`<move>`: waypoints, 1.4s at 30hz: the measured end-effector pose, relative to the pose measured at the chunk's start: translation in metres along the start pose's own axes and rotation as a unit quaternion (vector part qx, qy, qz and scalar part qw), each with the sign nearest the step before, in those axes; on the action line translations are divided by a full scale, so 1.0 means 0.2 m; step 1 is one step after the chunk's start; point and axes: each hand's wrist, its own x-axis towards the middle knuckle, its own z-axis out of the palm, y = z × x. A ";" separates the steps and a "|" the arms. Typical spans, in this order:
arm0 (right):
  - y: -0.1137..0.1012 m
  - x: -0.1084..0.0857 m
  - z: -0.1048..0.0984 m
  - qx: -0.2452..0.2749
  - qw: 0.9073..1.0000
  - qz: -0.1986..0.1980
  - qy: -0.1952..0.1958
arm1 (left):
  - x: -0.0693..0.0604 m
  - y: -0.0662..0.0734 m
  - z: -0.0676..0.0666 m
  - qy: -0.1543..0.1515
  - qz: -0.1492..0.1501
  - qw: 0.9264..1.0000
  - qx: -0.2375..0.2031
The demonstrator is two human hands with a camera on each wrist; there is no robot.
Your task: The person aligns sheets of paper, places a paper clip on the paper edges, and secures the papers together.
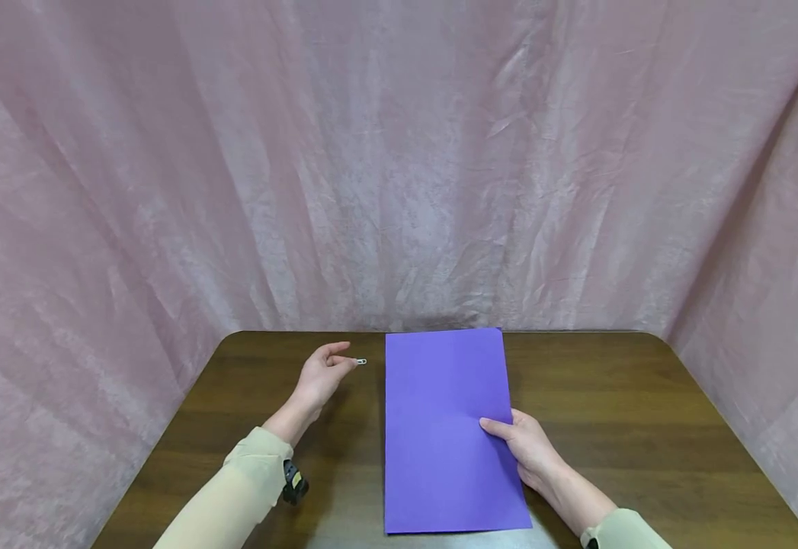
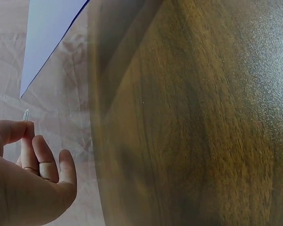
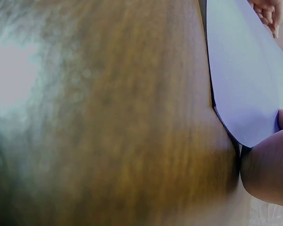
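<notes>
Sheet (image 1: 440,427) — purple; paper clip (image 1: 362,361) — whitish

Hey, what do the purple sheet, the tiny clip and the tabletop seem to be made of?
Purple sheet: probably paper or thin card, matte, with thin edges. Tiny clip: metal or plastic-coated wire, perhaps; a slim pale loop, too small to settle. Tabletop: wood or wood-effect laminate, brown-grained, with a glossy glare.

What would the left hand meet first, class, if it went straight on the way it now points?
Probably the purple sheet, near the top of its left edge, with the paper clip pinched in the left hand leading. Depth is unclear, so it might pass above or behind the sheet instead.
</notes>
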 end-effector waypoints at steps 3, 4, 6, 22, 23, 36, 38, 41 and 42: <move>-0.01 -0.01 -0.01 -0.002 1.000 -0.001 0.001 | 0.00 0.00 0.01 -0.003 -0.002 1.000 -0.005; -0.01 -0.01 -0.01 -0.004 1.000 -0.002 0.002 | 0.00 0.00 0.02 -0.003 -0.001 1.000 -0.007; -0.02 -0.01 -0.01 -0.006 1.000 -0.005 0.003 | 0.01 0.00 0.02 -0.004 0.003 1.000 -0.008; 0.00 -0.03 0.00 -0.005 1.000 0.003 0.007 | -0.01 0.00 0.02 0.004 -0.025 1.000 -0.018; 0.00 -0.03 0.00 -0.005 1.000 0.004 0.006 | -0.01 0.00 0.02 0.003 -0.027 0.999 -0.019; -0.03 -0.03 0.01 -0.014 1.000 0.006 -0.001 | -0.01 0.03 0.03 0.000 -0.030 0.999 -0.019; -0.04 -0.02 0.01 -0.019 1.000 0.003 0.003 | 0.00 0.03 0.03 -0.002 -0.027 0.999 -0.021; -0.05 -0.01 0.01 -0.020 1.000 0.002 0.004 | 0.01 0.05 0.05 -0.003 -0.022 0.999 -0.027; -0.05 -0.01 0.01 -0.020 1.000 0.003 0.002 | 0.01 0.05 0.05 -0.003 -0.021 0.999 -0.029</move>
